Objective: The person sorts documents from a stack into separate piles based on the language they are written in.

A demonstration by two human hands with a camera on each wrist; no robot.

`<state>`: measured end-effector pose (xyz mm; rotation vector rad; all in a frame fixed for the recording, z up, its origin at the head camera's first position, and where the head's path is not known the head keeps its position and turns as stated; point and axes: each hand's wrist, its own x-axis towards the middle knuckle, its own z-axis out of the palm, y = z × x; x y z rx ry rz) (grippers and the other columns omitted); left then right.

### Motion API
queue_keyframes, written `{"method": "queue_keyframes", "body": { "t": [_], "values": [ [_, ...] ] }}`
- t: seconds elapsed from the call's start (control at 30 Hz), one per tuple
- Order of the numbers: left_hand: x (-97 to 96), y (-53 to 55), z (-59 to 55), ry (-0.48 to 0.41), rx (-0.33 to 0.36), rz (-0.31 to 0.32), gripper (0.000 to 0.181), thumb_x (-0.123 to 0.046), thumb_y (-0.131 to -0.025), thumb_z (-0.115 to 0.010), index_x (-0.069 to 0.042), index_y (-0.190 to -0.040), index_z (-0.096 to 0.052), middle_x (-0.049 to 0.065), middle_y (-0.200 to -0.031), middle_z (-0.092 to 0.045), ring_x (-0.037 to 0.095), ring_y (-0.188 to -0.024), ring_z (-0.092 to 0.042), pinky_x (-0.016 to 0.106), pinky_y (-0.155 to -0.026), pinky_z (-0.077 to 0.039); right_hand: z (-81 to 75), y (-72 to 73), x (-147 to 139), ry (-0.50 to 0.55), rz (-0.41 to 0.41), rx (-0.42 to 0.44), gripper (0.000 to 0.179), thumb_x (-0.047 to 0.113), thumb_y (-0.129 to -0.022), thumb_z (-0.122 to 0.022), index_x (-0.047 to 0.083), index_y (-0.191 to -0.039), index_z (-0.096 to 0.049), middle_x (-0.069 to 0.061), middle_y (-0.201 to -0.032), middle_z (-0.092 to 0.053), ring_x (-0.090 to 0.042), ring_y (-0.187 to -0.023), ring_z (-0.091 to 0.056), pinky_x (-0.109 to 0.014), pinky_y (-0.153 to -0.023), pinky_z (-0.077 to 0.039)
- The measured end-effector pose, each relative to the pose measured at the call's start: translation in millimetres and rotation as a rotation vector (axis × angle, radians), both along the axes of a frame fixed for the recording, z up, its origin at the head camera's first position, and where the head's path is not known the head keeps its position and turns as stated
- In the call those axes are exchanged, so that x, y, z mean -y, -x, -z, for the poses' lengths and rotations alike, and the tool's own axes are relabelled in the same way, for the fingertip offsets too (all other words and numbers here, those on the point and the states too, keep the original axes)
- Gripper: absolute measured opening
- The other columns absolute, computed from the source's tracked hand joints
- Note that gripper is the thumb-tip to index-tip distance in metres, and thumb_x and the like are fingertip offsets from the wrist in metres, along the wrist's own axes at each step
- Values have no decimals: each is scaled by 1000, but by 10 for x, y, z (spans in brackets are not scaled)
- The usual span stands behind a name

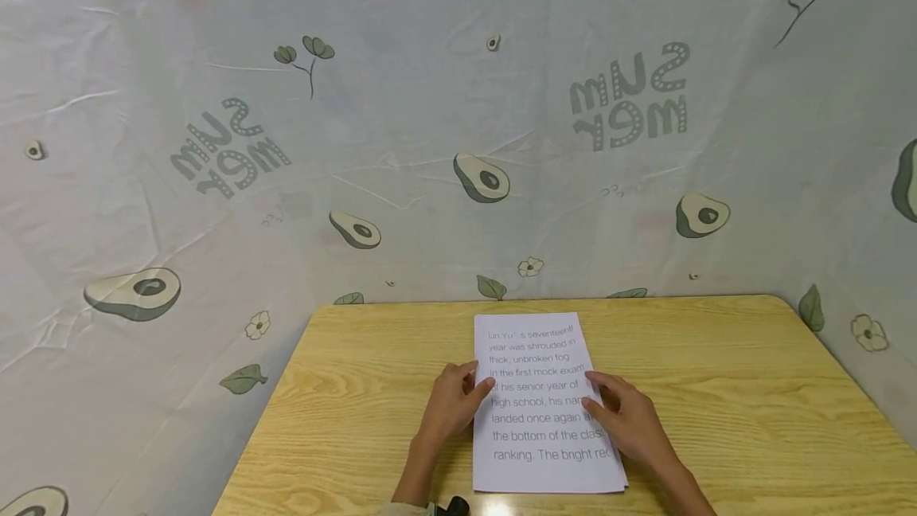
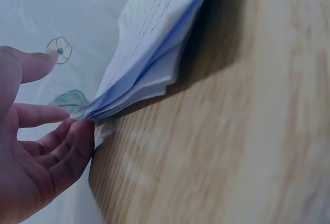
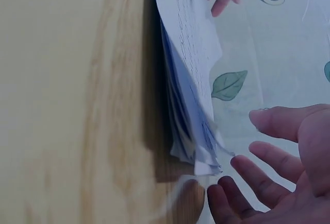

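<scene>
A stack of printed paper sheets [image 1: 537, 420] stands out against the wooden table, its large text facing up. At the lower right corner an under sheet juts out slightly. My left hand [image 1: 453, 400] is at the stack's left edge; in the left wrist view its fingertips [image 2: 82, 126] touch the paper edges while the thumb [image 2: 38, 65] stays raised off them. On the opposite side, my right hand [image 1: 630, 416] has its relaxed fingers [image 3: 258, 180] right at the right edge, thumb apart from the paper. Seen from the right wrist, the sheet edges fan out unevenly.
The wooden table [image 1: 358, 404] extends to both sides of the paper. Behind it hangs a pale cloth [image 1: 415, 102] printed with avocados and leaves, which also runs down along the left and right sides. A dark wrist strap piece [image 1: 457, 506] shows at the bottom edge.
</scene>
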<state>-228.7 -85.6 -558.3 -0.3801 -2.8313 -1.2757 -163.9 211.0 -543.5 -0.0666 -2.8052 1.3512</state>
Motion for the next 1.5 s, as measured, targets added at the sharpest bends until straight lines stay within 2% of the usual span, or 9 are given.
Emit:
{"method": "queue_keyframes", "body": {
  "t": [0.07,0.13,0.27,0.43,0.67,0.87,1.07,1.3,1.5],
  "values": [
    [-10,-5,8,-25,-8,-11,52,-32,-100,-76,2,-139,-69,7,-97,-61,14,-85,-52,24,-71,-45,-3,-4,5,-6,4,-13,51,15,-100,-75,0,-147,-62,-30,-155,-55,-51,-143,-55,-63,-116,-47],
    [-21,-7,17,-50,-22,-15,51,-26,-99,-77,3,-140,-68,9,-101,-63,14,-86,-55,23,-73,-48,1,-6,9,-10,13,-28,50,14,-99,-76,1,-146,-64,-30,-152,-58,-50,-137,-60,-61,-112,-52],
    [-40,-1,48,-88,-78,-18,42,-12,-96,-79,3,-134,-71,11,-102,-68,12,-85,-60,23,-75,-53,17,-3,20,-6,43,-50,47,11,-97,-79,2,-141,-68,-28,-140,-68,-42,-120,-72,-44,-93,-60],
    [-62,-7,67,-125,-106,-37,40,1,-92,-78,2,-131,-72,10,-99,-71,13,-85,-65,24,-75,-56,36,7,42,75,90,-71,44,2,-94,-78,-2,-137,-69,-23,-127,-74,-34,-111,-74,-29,-86,-63],
    [-96,-26,56,-166,-91,-79,41,10,-91,-73,1,-131,-72,10,-101,-73,14,-85,-69,23,-76,-58,27,52,41,142,163,-34,45,1,-92,-78,-6,-136,-68,-22,-123,-77,-30,-107,-76,-10,-79,-54],
    [-96,-26,35,-234,-103,-100,39,14,-89,-72,2,-126,-74,12,-101,-73,16,-84,-72,22,-74,-60,12,58,7,192,163,25,42,2,-94,-76,-7,-135,-69,-23,-121,-77,-32,-109,-76,-11,-77,-55],
    [-83,-26,3,-300,-97,-109,38,14,-89,-73,2,-124,-75,14,-101,-74,16,-84,-71,22,-72,-60,7,61,-40,259,168,73,43,3,-94,-75,-7,-136,-68,-23,-123,-76,-23,-105,-76,-12,-77,-56],
    [-107,-11,-30,-378,-14,-136,37,11,-90,-74,-1,-125,-76,12,-102,-73,12,-85,-69,18,-71,-57,-12,116,-153,348,145,99,45,1,-96,-74,-8,-139,-65,-23,-123,-75,-7,-98,-70,-17,-79,-59],
    [-211,20,-53,-413,35,-142,37,9,-91,-74,-3,-126,-76,9,-102,-73,11,-83,-66,19,-68,-57,-29,181,-337,422,118,139,50,2,-99,-71,-8,-146,-60,-19,-126,-74,1,-96,-67,-21,-81,-61]
  ]
}}
